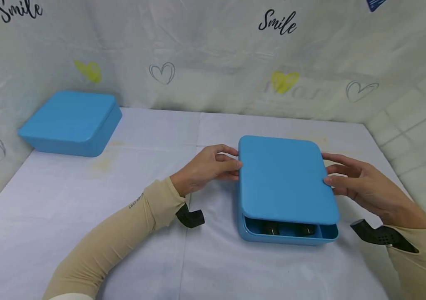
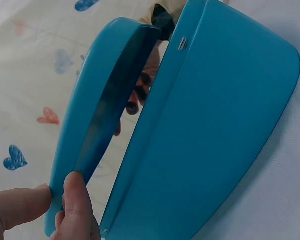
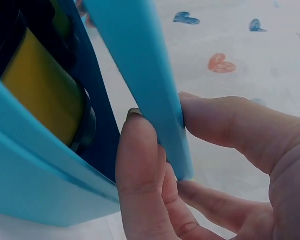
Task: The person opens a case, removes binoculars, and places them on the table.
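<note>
Grip of the left hand (image 1: 208, 168) and right hand (image 1: 364, 189) pinches a flat, round-cornered blue lid (image 1: 287, 179) above its box

Each thumb presses the outside of the lid's edge, with fingers tucked under it, one hand at either side. The lid sits over a glossy, open blue box (image 1: 284, 239) on the right half of the white-covered bench (image 1: 141, 266). A gap shows along the near edge and, in the left wrist view, down the left side; whether lid and box touch at the far edge I cannot tell. Inside the box, the right wrist view shows a yellow-and-black cylindrical item (image 3: 47, 85), and the head view shows dark rounded ends (image 1: 271, 228). A second, closed blue box (image 1: 70, 118) stands well apart, at the far left.

The step in hand seems to be handling the lid over the box, though nothing settles whether it is coming off or going on. Either way, the next move likely calls for both hands working evenly, lest a corner catch on the rim
</note>
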Tool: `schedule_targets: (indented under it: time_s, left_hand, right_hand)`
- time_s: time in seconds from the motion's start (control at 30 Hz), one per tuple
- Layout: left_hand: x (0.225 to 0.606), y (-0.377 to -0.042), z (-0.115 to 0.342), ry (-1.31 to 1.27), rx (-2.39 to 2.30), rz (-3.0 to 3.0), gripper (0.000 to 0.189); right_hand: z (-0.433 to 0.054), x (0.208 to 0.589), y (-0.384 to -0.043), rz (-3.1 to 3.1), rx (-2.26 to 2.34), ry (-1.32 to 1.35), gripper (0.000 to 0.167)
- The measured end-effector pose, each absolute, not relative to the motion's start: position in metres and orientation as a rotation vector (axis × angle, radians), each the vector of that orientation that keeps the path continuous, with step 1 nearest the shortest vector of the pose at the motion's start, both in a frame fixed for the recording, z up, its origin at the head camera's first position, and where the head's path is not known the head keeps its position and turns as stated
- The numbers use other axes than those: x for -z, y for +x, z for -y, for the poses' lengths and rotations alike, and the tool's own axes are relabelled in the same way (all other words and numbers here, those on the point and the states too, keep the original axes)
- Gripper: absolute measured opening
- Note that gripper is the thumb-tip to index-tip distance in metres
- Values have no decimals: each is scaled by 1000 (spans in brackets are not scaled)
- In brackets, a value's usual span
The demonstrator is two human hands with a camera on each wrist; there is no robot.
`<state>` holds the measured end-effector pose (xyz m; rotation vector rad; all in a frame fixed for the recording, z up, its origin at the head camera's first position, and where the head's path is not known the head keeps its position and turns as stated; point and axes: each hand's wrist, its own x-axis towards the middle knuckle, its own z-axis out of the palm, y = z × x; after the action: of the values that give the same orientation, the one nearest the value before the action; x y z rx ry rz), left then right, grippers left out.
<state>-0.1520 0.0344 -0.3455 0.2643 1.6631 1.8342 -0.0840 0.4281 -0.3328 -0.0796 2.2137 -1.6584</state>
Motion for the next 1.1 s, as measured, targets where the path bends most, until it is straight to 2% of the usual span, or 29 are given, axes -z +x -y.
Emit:
schedule_targets:
  time_s: [0.73, 1.1]
  left_hand:
    - [341, -160, -27, 237, -1842, -1707, 43]
    - [332, -172, -26, 279, -1880, -1745, 47]
  right_hand:
    - [-419, 325, -89, -2174, 1781, -66, 60]
    - [-411, 314, -105, -2125, 1884, 20, 50]
